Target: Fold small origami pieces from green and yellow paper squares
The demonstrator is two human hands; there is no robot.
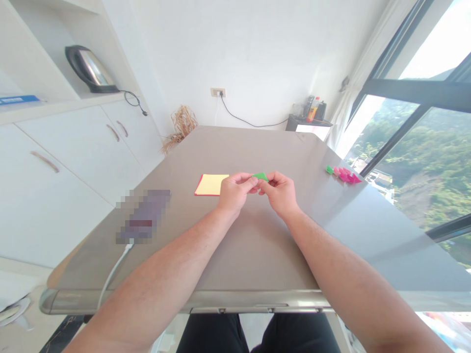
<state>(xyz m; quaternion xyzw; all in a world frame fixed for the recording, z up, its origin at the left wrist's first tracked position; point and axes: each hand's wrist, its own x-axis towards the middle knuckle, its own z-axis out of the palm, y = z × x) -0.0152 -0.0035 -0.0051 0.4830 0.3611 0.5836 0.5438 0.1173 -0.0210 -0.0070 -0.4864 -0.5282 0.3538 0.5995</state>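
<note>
A small folded piece of green paper [260, 176] is held up between my two hands, over the middle of the table. My left hand [235, 190] pinches its left side with thumb and fingers. On the other side, my right hand [281, 192] grips its right edge. Fingers cover the lower part of the paper, so its full shape is hidden. Just left of my left hand lies a stack of yellow paper [211, 185] with a red edge showing beneath it. Several folded pink paper pieces [346, 175] lie at the table's right, with a green folded piece [329, 169] beside them.
A blurred-out dark device [149, 213] with a white cable [116, 267] lies on the grey table [257, 255] at left. Windows border the right side. A kettle [91, 68] stands on the left shelf. Bottles [312, 109] stand on a small cabinet behind the table.
</note>
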